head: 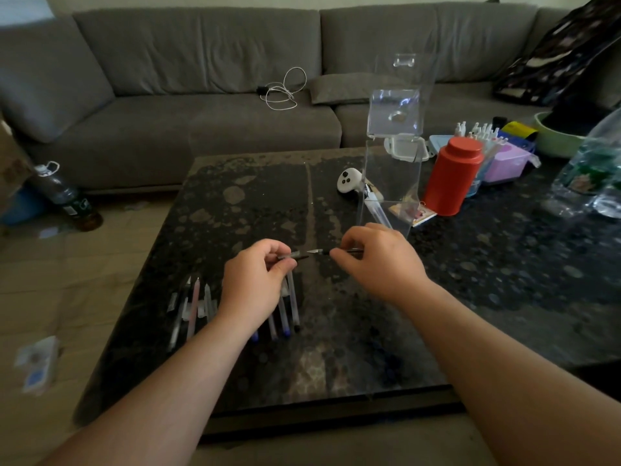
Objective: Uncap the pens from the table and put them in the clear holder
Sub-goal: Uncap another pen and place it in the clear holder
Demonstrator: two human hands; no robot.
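Both hands (258, 280) (376, 260) partly hide the pen (322, 252) and cap (297, 254).

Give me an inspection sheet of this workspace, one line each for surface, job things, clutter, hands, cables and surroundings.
Surface: dark speckled table, dusty patches.
Job things: cap just pulled off pen; more pens lying in a row at left; clear holder standing upright, at least one pen inside.
Clutter: red canister, white controller, plastic boxes, green bowl, plastic bag.
Hands: left hand pinches the cap; right hand pinches the pen.
Cables: white cable coiled on the sofa.
Surroundings: grey sofa; bottle on the floor.
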